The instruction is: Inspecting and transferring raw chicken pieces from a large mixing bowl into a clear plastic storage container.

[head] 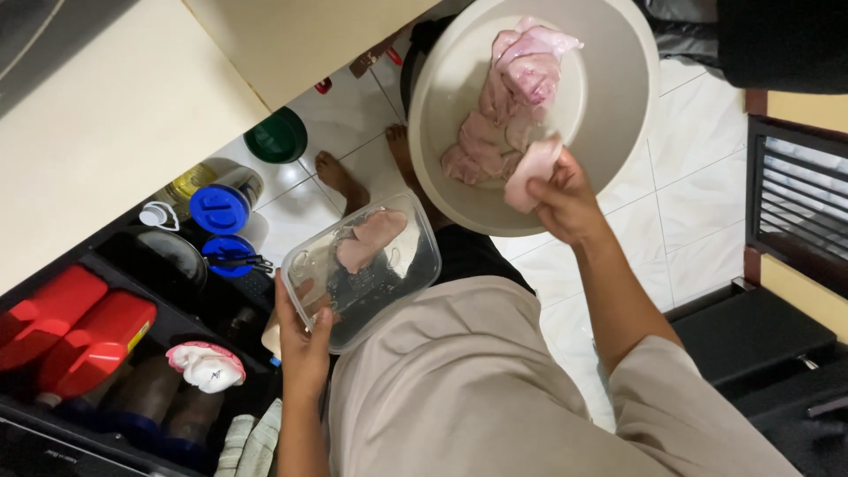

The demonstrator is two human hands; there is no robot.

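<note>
My left hand [303, 329] grips the near corner of a clear plastic container [415, 265] that holds one pale pink piece of raw meat [371, 237]. My right hand [565, 199] pinches another pale piece of raw meat [533, 170] at the front rim of a large beige round basin [618, 97]. Several more pink raw meat pieces [512, 97] lie heaped in the basin. The basin sits just right of and above the container, over white floor tiles.
A cream countertop [106, 115] fills the upper left. Below it stand blue-lidded jars [221, 208], a green lid [277, 137], red bottles [75, 331] and a dark shelf. My bare feet [340, 177] rest on the white tiles. A dark cabinet [795, 203] stands at right.
</note>
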